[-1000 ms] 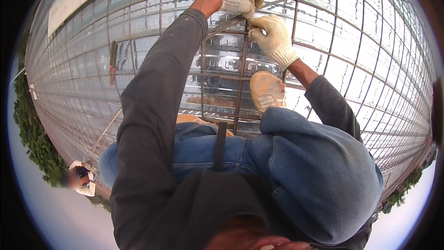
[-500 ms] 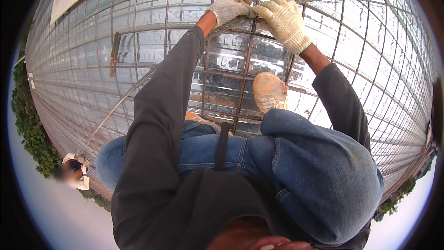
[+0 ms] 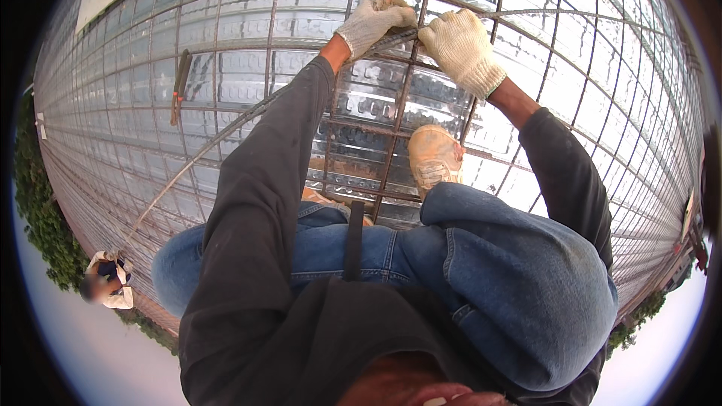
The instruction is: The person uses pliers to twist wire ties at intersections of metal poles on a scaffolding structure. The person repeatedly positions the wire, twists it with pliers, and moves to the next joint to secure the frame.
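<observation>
Both my hands wear off-white knit gloves and meet at a crossing in a rebar mesh (image 3: 406,79). My left hand (image 3: 377,24) is closed in a pinch just left of the crossing, above a long ribbed grey line (image 3: 242,119), a conduit or bar, that runs across the mesh. Beside it, my right hand (image 3: 462,49) is curled into a fist at the right of the crossing, back of the hand up. Whatever the fingers of either hand hold is hidden or too small to make out.
A dark two-handled tool (image 3: 179,89) with red bands lies on the mesh to the left. Shiny ribbed metal decking (image 3: 361,94) shows under the bars. My tan shoe (image 3: 435,154) stands on the mesh. Another person (image 3: 111,282) is far off at lower left.
My right hand has rolled into a tighter fist and drawn slightly down and away from the left fingertips. My left hand stays in its pinch. The whole view has shifted slightly.
</observation>
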`<action>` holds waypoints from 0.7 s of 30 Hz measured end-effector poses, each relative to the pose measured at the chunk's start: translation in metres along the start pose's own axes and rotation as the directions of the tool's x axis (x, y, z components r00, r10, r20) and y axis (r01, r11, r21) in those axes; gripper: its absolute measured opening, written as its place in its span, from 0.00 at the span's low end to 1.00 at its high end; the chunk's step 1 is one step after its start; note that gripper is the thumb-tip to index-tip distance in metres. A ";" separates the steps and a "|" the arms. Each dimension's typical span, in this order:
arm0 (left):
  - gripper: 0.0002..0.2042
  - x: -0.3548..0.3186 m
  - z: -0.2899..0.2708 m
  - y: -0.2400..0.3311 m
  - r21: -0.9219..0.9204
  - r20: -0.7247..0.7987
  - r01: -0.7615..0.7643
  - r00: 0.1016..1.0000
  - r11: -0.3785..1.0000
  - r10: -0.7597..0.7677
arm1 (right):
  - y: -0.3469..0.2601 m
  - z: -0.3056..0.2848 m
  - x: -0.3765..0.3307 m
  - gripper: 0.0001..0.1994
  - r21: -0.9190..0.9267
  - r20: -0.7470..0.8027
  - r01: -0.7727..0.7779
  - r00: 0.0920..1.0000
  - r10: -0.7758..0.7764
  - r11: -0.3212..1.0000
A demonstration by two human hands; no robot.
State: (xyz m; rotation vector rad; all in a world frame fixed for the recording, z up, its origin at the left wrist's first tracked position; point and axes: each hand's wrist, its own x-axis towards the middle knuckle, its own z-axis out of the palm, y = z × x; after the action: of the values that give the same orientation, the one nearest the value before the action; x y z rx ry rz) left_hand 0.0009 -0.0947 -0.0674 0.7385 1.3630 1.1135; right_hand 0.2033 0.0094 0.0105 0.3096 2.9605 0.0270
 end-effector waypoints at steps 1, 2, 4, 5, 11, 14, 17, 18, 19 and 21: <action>0.15 -0.002 -0.004 0.000 0.013 -0.035 0.010 0.999 1.000 -0.009 | -0.007 -0.004 0.006 0.07 -0.001 0.038 -0.012 0.999 0.012 1.000; 0.15 0.000 0.003 -0.002 -0.034 -0.034 0.005 0.999 0.999 -0.006 | -0.009 -0.006 0.003 0.07 0.004 0.043 -0.051 0.998 0.051 0.999; 0.17 -0.002 0.003 -0.004 -0.045 -0.076 -0.001 0.997 0.999 -0.002 | -0.020 -0.007 0.005 0.09 0.115 -0.011 -0.135 0.991 0.137 0.984; 0.17 -0.006 -0.002 -0.004 -0.024 -0.103 -0.001 0.995 1.000 -0.001 | -0.029 -0.006 0.007 0.10 0.217 -0.040 -0.179 0.980 0.192 0.960; 0.17 -0.016 0.008 0.024 0.196 -0.278 -0.072 0.952 0.978 0.126 | -0.062 0.011 0.005 0.18 0.626 0.033 -0.543 0.735 0.677 0.559; 0.18 -0.010 -0.001 0.026 0.099 -0.503 -0.274 0.816 0.957 0.285 | -0.054 0.001 -0.002 0.18 0.704 0.131 -0.585 0.664 0.736 0.402; 0.34 -0.022 -0.132 0.011 0.309 -0.699 -0.391 0.525 0.867 0.486 | -0.045 0.016 -0.011 0.17 0.856 0.059 -0.363 0.776 0.628 0.368; 0.40 -0.043 -0.196 0.010 0.453 -0.738 -0.377 0.350 0.808 0.577 | -0.055 0.004 0.000 0.18 0.872 0.102 -0.353 0.810 0.578 0.340; 0.40 -0.053 -0.241 0.015 0.484 -0.785 -0.252 0.299 0.838 0.543 | -0.054 0.007 -0.008 0.20 0.843 0.037 -0.325 0.830 0.557 0.429; 0.42 -0.111 -0.291 0.005 0.567 -0.809 0.090 0.248 0.819 0.533 | -0.053 0.009 -0.031 0.30 0.824 -0.052 -0.306 0.796 0.603 0.476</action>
State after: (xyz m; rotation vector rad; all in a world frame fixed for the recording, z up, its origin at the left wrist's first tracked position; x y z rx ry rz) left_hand -0.2685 -0.2502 -0.0572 0.6249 2.8133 1.5651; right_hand 0.2237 -0.0484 0.0052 1.3525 2.8650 -1.3330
